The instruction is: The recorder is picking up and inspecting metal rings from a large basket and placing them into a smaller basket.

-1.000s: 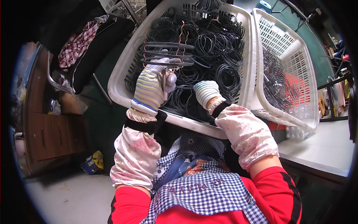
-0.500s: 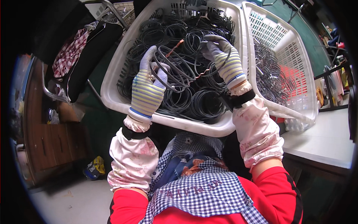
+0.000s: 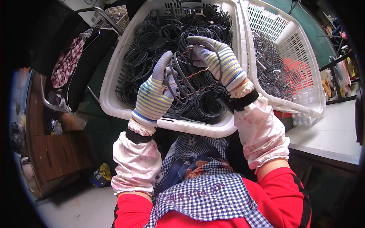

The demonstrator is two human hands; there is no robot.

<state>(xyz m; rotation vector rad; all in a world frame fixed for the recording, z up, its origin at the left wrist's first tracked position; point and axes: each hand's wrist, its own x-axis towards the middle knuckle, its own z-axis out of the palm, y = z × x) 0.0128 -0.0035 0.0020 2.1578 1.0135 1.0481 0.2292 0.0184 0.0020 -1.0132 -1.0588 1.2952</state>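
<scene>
Both my hands wear striped knit gloves with grey palms. Between them, above a white plastic basket [image 3: 102, 95], hangs a loosely wound coil of dark grey cable [image 3: 185, 81] with bare copper strands at its ends. My left hand [image 3: 156, 89] grips the coil's left side, thumb and fingers closed round the loops. My right hand [image 3: 217, 60] is closed on the coil's upper right, its fingers bent over a loop. Beneath them, the basket is heaped with many similar cable coils [image 3: 150, 36].
Right of this basket stands a second white slatted basket [image 3: 304, 57] holding thinner grey wire pieces [image 3: 272, 64]. A white table [image 3: 327, 140] lies beyond it. At left are a black chair [image 3: 85, 72] with a checked cloth and a brown wooden cabinet [image 3: 51, 155].
My hands have come closer together, the right moving left and the left slightly right. The cable loops between them are drawn in more tightly. The view has shifted a little.
</scene>
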